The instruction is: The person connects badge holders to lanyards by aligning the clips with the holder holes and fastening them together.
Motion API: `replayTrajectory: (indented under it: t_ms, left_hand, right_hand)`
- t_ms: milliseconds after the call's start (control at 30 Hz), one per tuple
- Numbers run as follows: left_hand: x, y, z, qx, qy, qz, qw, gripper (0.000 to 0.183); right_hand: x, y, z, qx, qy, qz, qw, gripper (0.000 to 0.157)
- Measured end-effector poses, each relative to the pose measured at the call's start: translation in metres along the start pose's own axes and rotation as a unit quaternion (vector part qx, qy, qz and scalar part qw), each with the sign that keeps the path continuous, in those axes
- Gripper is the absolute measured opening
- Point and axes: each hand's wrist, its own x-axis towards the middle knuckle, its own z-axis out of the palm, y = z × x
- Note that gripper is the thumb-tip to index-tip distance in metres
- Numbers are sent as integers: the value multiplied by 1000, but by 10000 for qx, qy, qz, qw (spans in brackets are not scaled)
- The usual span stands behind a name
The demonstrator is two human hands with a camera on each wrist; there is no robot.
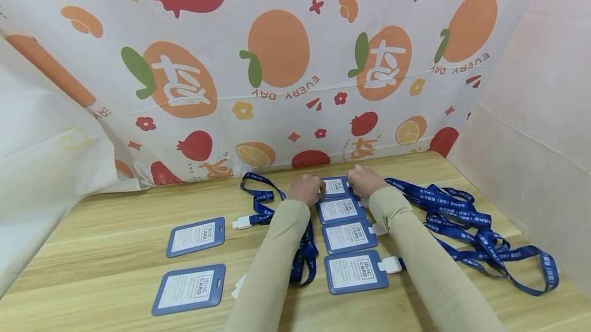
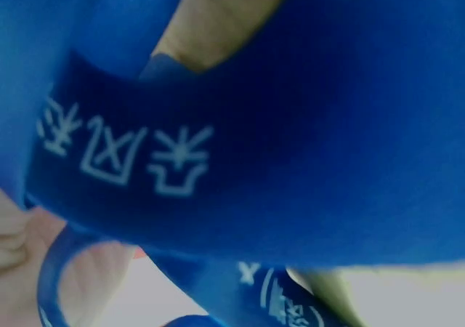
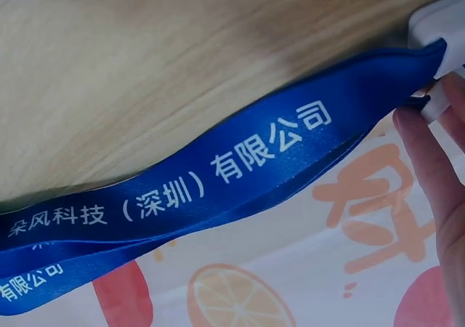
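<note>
Two hands [image 1: 306, 188] [image 1: 367, 180], six blue card holders [image 1: 356, 272]

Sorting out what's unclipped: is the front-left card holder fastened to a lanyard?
No, the front-left card holder lies apart from the nearest white clip, with nothing through its slot.
</note>
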Motion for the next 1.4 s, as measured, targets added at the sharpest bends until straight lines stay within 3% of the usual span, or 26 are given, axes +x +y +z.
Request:
replayTrajectory:
  t_ms: [167, 467, 867, 1233, 1400]
  left_hand:
    - [0, 0, 1, 3, -49, -25, 10000, 14]
    - [2, 1, -3, 65, -451, -78, 9989, 21]
    - [1, 1, -6, 22, -617, -112, 9980, 25]
    - [-2, 1, -5, 129, -663, -104, 9977, 26]
    - [0, 0, -5, 240, -572, -53, 9981, 23]
  right_hand:
    - [-1, 1, 1, 33, 22, 22, 10000, 16]
    - [-3, 3, 3, 100, 25, 65, 9999, 19]
    - [-2, 4, 3, 58, 103, -24, 9999, 17]
    - [-1, 5, 7, 174, 41, 194, 9997, 20]
    - [-2, 5, 16, 154, 296, 292, 9990, 19]
